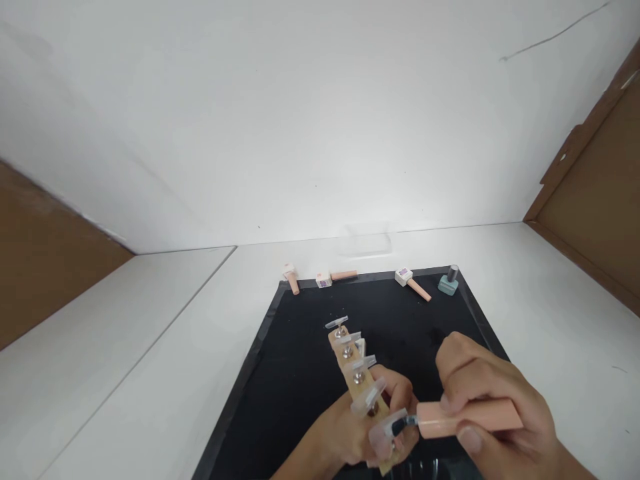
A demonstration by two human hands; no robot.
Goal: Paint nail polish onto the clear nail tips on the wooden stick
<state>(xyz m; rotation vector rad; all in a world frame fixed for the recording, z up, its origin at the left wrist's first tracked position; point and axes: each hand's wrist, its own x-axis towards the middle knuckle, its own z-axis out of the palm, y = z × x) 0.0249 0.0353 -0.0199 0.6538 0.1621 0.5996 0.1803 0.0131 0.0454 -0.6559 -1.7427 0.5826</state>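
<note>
Wrapped around a wooden nail-tip stand [354, 369], my left hand [345, 433] holds it at a slant above the black mat. Several clear false nail tips [367, 398] sit along the stand on small metal posts. Closed around the peach handle of a nail polish brush [465, 419], my right hand [505, 400] keeps it nearly level. The dark bristles lie against the nearest nail tip [387, 433]. Behind the stand a small white object [361, 347] shows in part; I cannot make out what it is.
Along the far edge of the black mat [300, 353] lie white nail polish bottles with peach caps [404, 277]. A teal polish bottle [449, 283] with a grey cap stands at the far right corner. Behind is a clear plastic tray [369, 241]. Brown cardboard panels [595, 180] flank the white table.
</note>
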